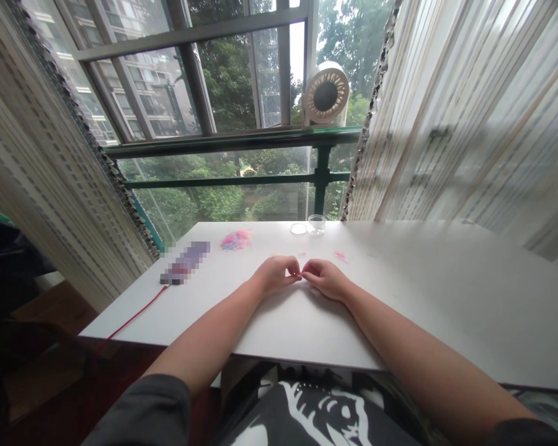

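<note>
Over the middle of the white table, my left hand [281, 274] and my right hand [323, 277] meet, fingertips pinched together. Something tiny and reddish seems to be between them, too small to name. Just beyond the hands lies a little cluster of pale pink bits [302, 254]. A second small cluster of pink bits [340, 255] is past my right hand. Farther left is a larger loose heap of multicoloured small pieces [235, 240], pink, blue, purple and orange; their kind cannot be made out.
A clear round container [316, 225] stands at the table's [423, 297] far edge, beside a flat round lid [299, 228]. On the left lies a pixelated flat rectangular device [186, 263] with a red cable [134, 317] running over the edge. A round fan-like device [326, 96] sits by the window railing.
</note>
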`<action>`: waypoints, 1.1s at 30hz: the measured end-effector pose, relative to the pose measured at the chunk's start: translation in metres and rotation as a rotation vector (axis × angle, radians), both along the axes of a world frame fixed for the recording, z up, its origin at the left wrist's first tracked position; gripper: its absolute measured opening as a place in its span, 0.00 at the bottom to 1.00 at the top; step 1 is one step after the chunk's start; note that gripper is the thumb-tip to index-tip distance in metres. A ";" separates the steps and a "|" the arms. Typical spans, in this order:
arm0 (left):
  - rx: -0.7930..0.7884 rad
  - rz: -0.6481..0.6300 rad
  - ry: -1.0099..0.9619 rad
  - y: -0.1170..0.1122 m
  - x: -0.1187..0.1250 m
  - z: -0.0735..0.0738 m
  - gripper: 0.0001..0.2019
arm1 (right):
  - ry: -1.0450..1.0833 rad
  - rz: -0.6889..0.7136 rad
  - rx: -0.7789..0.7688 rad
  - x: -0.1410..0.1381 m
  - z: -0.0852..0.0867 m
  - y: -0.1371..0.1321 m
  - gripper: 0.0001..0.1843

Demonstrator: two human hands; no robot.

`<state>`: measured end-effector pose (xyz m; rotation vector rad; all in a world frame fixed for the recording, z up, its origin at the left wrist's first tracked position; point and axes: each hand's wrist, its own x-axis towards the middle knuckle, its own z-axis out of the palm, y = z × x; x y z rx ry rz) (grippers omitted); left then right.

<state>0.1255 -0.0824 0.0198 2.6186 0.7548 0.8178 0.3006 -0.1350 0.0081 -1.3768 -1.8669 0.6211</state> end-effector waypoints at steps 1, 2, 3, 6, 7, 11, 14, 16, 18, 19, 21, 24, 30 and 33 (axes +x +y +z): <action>-0.007 -0.001 -0.006 0.000 0.000 0.000 0.04 | -0.002 -0.003 0.002 0.000 0.000 0.000 0.10; -0.014 -0.002 -0.013 -0.001 0.000 0.001 0.04 | -0.004 -0.007 0.004 0.000 0.000 0.000 0.10; -0.022 -0.002 -0.021 -0.001 -0.001 0.002 0.04 | -0.007 -0.010 0.005 0.000 0.001 0.000 0.10; -0.047 0.001 -0.041 -0.001 -0.002 0.003 0.03 | -0.017 -0.019 0.010 -0.001 0.001 -0.001 0.10; -0.056 0.003 -0.046 -0.001 -0.002 0.003 0.03 | -0.022 -0.022 0.015 -0.001 0.002 -0.001 0.10; -0.098 0.007 -0.064 0.001 -0.003 0.003 0.04 | -0.040 -0.041 0.026 -0.001 0.002 -0.001 0.10; -0.125 0.000 -0.074 0.003 -0.003 0.001 0.05 | -0.042 -0.047 0.021 -0.002 0.002 -0.001 0.10; -0.136 -0.004 -0.073 0.004 -0.003 0.001 0.06 | -0.043 -0.051 0.017 -0.001 0.002 0.000 0.11; -0.147 -0.006 -0.068 0.005 -0.004 0.000 0.06 | -0.047 -0.054 0.018 -0.001 0.003 0.000 0.11; -0.151 -0.004 -0.064 0.005 -0.005 0.000 0.07 | -0.049 -0.054 0.020 -0.001 0.003 0.000 0.11; -0.155 0.002 -0.056 0.005 -0.005 0.001 0.08 | -0.051 -0.053 0.023 -0.001 0.003 -0.001 0.11; -0.146 0.015 -0.048 0.005 -0.006 0.002 0.08 | -0.051 -0.052 0.023 -0.002 0.004 -0.001 0.11; -0.123 0.012 -0.045 0.004 -0.006 0.003 0.08 | -0.041 -0.050 0.025 -0.001 0.003 -0.002 0.11; -0.120 -0.006 -0.044 0.003 -0.006 0.004 0.09 | -0.041 -0.050 0.028 -0.001 0.002 -0.001 0.10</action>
